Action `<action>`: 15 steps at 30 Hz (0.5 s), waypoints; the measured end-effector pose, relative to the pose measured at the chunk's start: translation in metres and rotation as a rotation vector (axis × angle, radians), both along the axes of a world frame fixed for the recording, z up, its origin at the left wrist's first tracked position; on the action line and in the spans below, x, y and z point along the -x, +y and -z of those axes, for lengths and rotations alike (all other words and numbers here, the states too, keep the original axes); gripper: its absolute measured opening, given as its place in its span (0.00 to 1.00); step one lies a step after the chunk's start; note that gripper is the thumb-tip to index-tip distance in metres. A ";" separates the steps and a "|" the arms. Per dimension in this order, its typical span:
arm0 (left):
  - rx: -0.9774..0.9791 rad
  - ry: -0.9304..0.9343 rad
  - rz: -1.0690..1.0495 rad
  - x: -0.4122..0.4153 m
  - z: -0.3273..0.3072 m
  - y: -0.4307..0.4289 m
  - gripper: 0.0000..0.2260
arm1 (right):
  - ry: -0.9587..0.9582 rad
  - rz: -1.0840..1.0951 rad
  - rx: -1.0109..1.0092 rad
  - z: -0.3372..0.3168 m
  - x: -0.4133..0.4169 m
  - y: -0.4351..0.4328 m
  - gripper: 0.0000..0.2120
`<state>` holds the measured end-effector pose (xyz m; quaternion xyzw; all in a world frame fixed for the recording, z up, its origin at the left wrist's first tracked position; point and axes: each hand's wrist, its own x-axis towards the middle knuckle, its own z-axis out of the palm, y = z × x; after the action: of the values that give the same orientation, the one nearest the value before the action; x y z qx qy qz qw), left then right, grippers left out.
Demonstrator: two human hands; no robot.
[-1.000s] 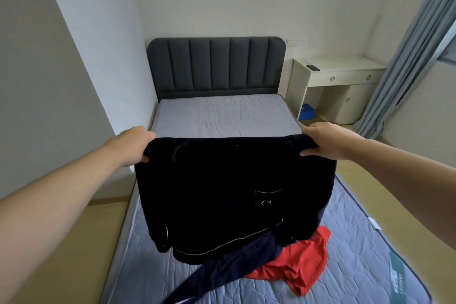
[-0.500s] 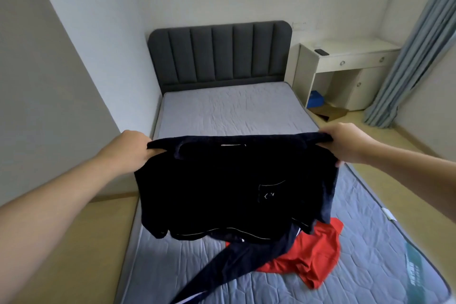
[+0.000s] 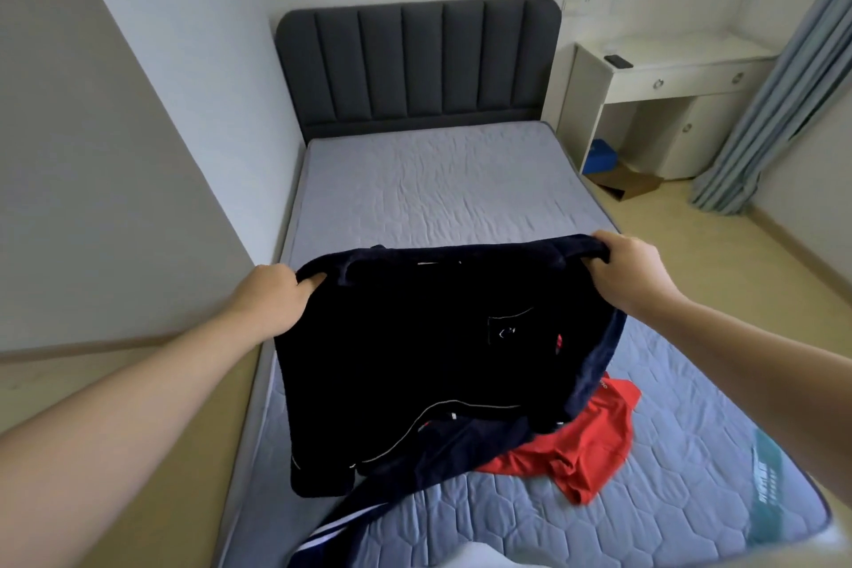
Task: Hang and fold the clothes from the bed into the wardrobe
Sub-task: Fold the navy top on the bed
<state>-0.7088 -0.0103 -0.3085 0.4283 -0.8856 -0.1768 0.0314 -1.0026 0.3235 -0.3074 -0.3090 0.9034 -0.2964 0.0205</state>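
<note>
I get soft, even daylight across the room, bright enough to read everything but rather flat. The light seems strongest on the right, by the curtain [image 3: 774,83], and the left wall [image 3: 92,175] comes through a duller grey. Shadows are faint and soft-edged, and the deepest shade sits in the open recess of the desk [image 3: 645,129]. The dark top [image 3: 415,360] is crushed almost to black, so I lose its folds and catch only thin pale piping. The wide lens bows the wall lines and stretches the forearms [image 3: 115,420] toward the bottom corners. The near right corner of the mattress [image 3: 438,189] smears into a pale blur, while the rest looks reasonably sharp, slightly soft.
</note>
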 end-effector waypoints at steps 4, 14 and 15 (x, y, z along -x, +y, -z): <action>0.074 0.082 -0.060 0.001 -0.006 -0.005 0.24 | 0.163 -0.050 0.028 -0.007 -0.002 0.003 0.11; 0.184 0.205 -0.004 0.014 -0.030 -0.010 0.25 | 0.156 0.047 0.160 -0.031 0.009 -0.003 0.07; 0.175 0.153 0.016 0.010 -0.026 -0.010 0.25 | 0.146 0.040 0.128 -0.028 0.008 -0.001 0.05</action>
<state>-0.7193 -0.0204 -0.2822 0.4020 -0.8961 -0.1311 0.1346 -1.0106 0.3229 -0.2793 -0.3123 0.8877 -0.3308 -0.0713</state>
